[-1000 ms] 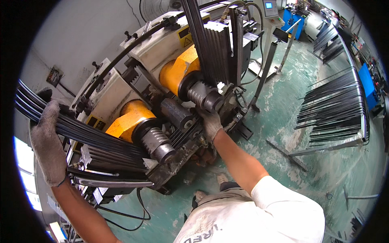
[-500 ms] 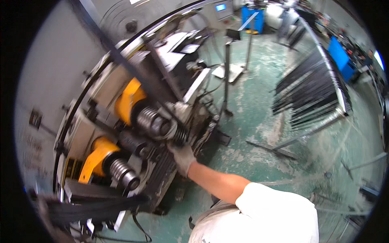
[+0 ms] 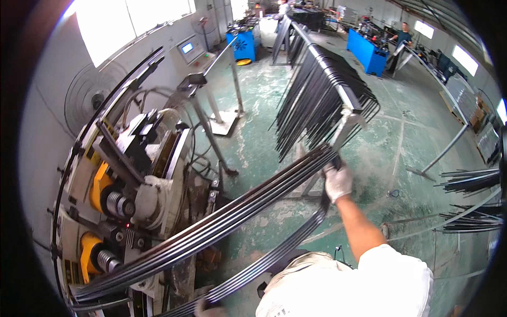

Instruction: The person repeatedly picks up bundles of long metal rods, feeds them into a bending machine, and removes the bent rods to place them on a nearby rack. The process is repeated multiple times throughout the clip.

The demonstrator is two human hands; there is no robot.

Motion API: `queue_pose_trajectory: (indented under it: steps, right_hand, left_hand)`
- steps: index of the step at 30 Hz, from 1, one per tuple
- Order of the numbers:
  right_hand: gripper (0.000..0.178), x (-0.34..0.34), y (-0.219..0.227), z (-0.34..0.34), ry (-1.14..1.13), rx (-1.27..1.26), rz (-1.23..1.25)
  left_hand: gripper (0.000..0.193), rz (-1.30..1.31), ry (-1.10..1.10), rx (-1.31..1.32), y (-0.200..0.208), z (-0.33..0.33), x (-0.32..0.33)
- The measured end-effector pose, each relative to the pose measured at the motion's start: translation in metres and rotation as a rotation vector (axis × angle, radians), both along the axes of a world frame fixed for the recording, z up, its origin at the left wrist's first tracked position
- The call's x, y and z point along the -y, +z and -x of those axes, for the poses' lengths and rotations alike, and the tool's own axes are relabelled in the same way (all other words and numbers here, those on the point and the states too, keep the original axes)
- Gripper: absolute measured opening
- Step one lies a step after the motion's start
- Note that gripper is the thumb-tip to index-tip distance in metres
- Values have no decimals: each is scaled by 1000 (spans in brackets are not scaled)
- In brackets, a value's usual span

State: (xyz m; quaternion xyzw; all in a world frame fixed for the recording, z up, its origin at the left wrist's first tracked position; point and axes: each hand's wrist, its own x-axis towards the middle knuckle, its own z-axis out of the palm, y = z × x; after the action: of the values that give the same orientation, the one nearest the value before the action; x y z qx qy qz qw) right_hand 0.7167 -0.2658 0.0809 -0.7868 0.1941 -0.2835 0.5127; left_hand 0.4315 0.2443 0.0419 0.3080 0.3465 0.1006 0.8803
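Note:
A bundle of long, bent black metal rods (image 3: pixel 232 214) stretches across the lower view, its upper and lower runs meeting at a bend on the right. My gloved right hand (image 3: pixel 338 182) is closed around that bent end, arm stretched out beside the end of a loaded rack. At the bottom edge my gloved left hand (image 3: pixel 209 309) shows only in part, closed at the bundle's lower run; some of its fingers are cut off. The far left ends of the rods lie in front of a machine with yellow brackets (image 3: pixel 99 187) and ribbed metal rollers (image 3: pixel 120 204).
Many similar black rods (image 3: pixel 317 100) hang from a metal rack (image 3: pixel 346 98) ahead. A metal stand (image 3: pixel 208 129) is between machine and rack. More rods (image 3: pixel 472 182) hang at the right. Blue workbenches (image 3: pixel 367 52) and another person (image 3: pixel 402 36) are farther back.
My right hand has left the machine's front and now grips the rods' bent end near the rack. The view has turned right. The rods have swung across, and my left hand has come into view.

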Motion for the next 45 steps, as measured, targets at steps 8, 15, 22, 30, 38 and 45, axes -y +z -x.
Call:
queue_pose_trajectory:
  steps: [8, 15, 22, 30, 38, 45]
  right_hand:
    - [38, 227, 89, -72, -175, -26, 403]
    - [47, 379, 51, -270, -77, 184, 1124]
    - [60, 409, 52, -411, -63, 96, 1355]
    - [44, 472, 69, -577, -42, -111, 1332]
    - [68, 487, 62, -671, 31, -504, 893]
    - [63, 410, -144, -492, 354, 390, 900]
  left_hand:
    - [46, 394, -414, -148, -96, -55, 182]
    - [48, 11, -363, -104, -90, -218, 303]
    - [46, -93, -495, -8, -16, -336, 477]
    - [46, -216, -335, -273, -39, -329, 494]
    - [32, -217, 93, -505, -25, -215, 480]
    - [33, -67, 157, -533, -52, -103, 493]
